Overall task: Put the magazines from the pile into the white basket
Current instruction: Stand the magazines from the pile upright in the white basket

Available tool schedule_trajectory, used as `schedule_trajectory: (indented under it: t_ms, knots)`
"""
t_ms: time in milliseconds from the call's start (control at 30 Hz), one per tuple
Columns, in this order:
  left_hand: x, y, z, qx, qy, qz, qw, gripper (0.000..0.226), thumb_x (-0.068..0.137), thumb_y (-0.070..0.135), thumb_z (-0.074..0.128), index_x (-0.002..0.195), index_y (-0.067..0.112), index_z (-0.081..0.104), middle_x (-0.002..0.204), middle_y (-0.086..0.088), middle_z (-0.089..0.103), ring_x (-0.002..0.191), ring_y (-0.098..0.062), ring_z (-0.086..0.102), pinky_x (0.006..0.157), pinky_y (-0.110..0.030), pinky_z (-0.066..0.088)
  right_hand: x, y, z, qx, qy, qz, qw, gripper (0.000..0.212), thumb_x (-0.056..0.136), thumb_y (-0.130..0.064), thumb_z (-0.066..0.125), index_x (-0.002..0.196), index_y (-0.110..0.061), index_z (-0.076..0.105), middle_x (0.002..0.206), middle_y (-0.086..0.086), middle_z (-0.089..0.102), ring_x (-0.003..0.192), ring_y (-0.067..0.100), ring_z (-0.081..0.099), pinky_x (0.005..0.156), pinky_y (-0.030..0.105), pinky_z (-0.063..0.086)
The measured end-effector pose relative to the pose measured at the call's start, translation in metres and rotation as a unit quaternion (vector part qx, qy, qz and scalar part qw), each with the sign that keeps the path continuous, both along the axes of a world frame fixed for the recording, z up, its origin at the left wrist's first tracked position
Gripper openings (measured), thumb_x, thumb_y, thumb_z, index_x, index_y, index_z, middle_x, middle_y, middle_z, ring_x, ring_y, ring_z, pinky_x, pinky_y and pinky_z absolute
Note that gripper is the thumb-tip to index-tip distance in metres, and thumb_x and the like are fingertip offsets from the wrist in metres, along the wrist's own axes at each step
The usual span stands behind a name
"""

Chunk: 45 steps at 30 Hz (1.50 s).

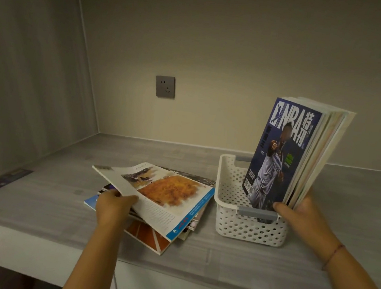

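A pile of magazines was seen lying on the grey counter, just left of the white basket. The top magazine, its cover showing an orange painting, was gripped at its near-left edge by the left hand; the thumb was laid on top of the cover and the other fingers were curled beneath it, out of sight, so that the edge was pinched between them. That edge was tilted up off the pile, while the far-right corner was left resting on the magazines below. An orange-covered magazine was seen sticking out from the bottom of the pile, just right of the left wrist.

A bundle of magazines was held upright in the basket by the right hand. The bundle was fronted by a blue NBA magazine, which faced left. The thumb was pressed against the lower front of that cover, just above the basket's grey handle, and the remaining fingers were wrapped around the far side of the bundle, where they could not be made out fully. The bundle's lower ends were set inside the basket, and its tops were fanned slightly towards the right. A thin red bracelet was worn on the right wrist.

A grey wall socket was fixed on the back wall, well beyond both hands.
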<state>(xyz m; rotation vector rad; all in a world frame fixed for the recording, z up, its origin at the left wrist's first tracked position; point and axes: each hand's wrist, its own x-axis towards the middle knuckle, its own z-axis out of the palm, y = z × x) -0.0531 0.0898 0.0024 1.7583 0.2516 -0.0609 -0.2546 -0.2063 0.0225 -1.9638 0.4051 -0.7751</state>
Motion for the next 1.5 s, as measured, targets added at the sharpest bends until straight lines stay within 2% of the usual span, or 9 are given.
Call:
schedule_trajectory:
  t_ms: [167, 333, 533, 667, 733, 900, 1033, 1200, 1500]
  knots:
    - [0.000, 0.000, 0.023, -0.199, 0.059, -0.108, 0.972, 0.024, 0.092, -0.002, 0.052, 0.115, 0.002, 0.043, 0.097, -0.018, 0.058, 0.100, -0.034, 0.056, 0.082, -0.041, 0.048, 0.000, 0.000, 0.000, -0.008, -0.003, -0.002, 1.000, 0.073, 0.079, 0.003, 0.062, 0.141, -0.013, 0.027, 0.103, -0.020, 0.053, 0.092, -0.005, 0.053, 0.083, 0.020, 0.042]
    - [-0.010, -0.010, 0.057, -0.239, -0.067, -0.130, 0.960, 0.029, 0.095, 0.004, 0.050, 0.123, 0.002, 0.046, 0.116, -0.014, 0.060, 0.094, -0.024, 0.061, 0.070, -0.033, 0.051, 0.001, -0.002, -0.002, -0.007, 0.003, -0.003, 1.000, 0.072, 0.078, 0.000, 0.065, 0.140, -0.013, 0.030, 0.106, -0.015, 0.056, 0.095, -0.002, 0.055, 0.093, 0.033, 0.046]
    - [-0.059, -0.062, 0.129, -0.148, -0.316, -0.160, 0.923, 0.014, 0.095, 0.014, 0.052, 0.107, 0.020, 0.054, 0.103, 0.003, 0.063, 0.099, -0.014, 0.061, 0.081, -0.030, 0.054, 0.003, -0.004, -0.002, -0.004, 0.009, -0.002, 1.000, 0.071, 0.079, -0.004, 0.065, 0.140, -0.014, 0.030, 0.103, -0.018, 0.055, 0.091, -0.005, 0.054, 0.079, 0.018, 0.045]
    - [-0.083, -0.104, 0.142, -0.054, -0.412, -0.188, 0.890, 0.005, 0.096, 0.019, 0.050, 0.101, 0.020, 0.053, 0.091, 0.009, 0.060, 0.083, -0.002, 0.060, 0.066, -0.016, 0.054, 0.003, -0.005, -0.004, 0.005, 0.002, 0.003, 1.000, 0.065, 0.079, -0.003, 0.065, 0.135, -0.016, 0.035, 0.104, -0.017, 0.058, 0.094, -0.001, 0.059, 0.075, 0.009, 0.047]
    - [-0.093, -0.127, 0.134, -0.013, -0.436, -0.202, 0.877, 0.018, 0.098, 0.021, 0.048, 0.111, 0.012, 0.056, 0.083, 0.010, 0.058, 0.075, -0.004, 0.059, 0.067, -0.023, 0.055, 0.003, -0.006, -0.005, 0.006, 0.000, 0.002, 1.000, 0.063, 0.079, -0.002, 0.065, 0.134, -0.013, 0.036, 0.103, -0.017, 0.058, 0.090, -0.007, 0.061, 0.069, 0.002, 0.046]
    - [-0.113, -0.171, 0.084, 0.114, -0.429, -0.235, 0.865, 0.036, 0.101, 0.025, 0.040, 0.131, 0.007, 0.048, 0.073, 0.001, 0.056, 0.060, -0.009, 0.052, 0.049, -0.016, 0.037, 0.002, -0.007, -0.006, -0.002, -0.019, 0.007, 1.000, 0.071, 0.079, 0.003, 0.064, 0.139, -0.014, 0.030, 0.106, -0.016, 0.055, 0.085, -0.020, 0.055, 0.071, -0.003, 0.041]
    - [-0.126, -0.181, 0.061, 0.161, -0.414, -0.287, 0.849, 0.039, 0.101, 0.019, 0.039, 0.140, 0.014, 0.040, 0.112, -0.015, 0.061, 0.098, -0.029, 0.062, 0.076, -0.033, 0.047, 0.002, -0.007, -0.006, -0.014, -0.027, 0.018, 0.999, 0.073, 0.078, 0.002, 0.065, 0.139, -0.016, 0.030, 0.108, -0.015, 0.055, 0.088, -0.020, 0.055, 0.074, -0.002, 0.042]
    - [-0.125, -0.183, 0.058, 0.062, -0.331, -0.441, 0.832, 0.040, 0.100, 0.025, 0.042, 0.140, 0.019, 0.041, 0.124, -0.006, 0.063, 0.113, -0.020, 0.059, 0.097, -0.037, 0.049, 0.001, -0.008, -0.005, -0.021, -0.049, 0.038, 0.998, 0.079, 0.076, -0.003, 0.070, 0.141, -0.021, 0.027, 0.117, -0.016, 0.054, 0.101, -0.015, 0.055, 0.079, 0.002, 0.043]
    - [-0.120, -0.180, 0.059, 0.044, -0.286, -0.532, 0.796, 0.047, 0.099, 0.033, 0.044, 0.144, 0.020, 0.040, 0.142, -0.005, 0.051, 0.129, -0.019, 0.048, 0.108, -0.038, 0.041, 0.002, -0.004, -0.005, -0.022, -0.076, 0.034, 0.996, 0.078, 0.077, -0.013, 0.072, 0.142, -0.020, 0.030, 0.123, -0.018, 0.051, 0.107, -0.014, 0.053, 0.080, 0.004, 0.045]
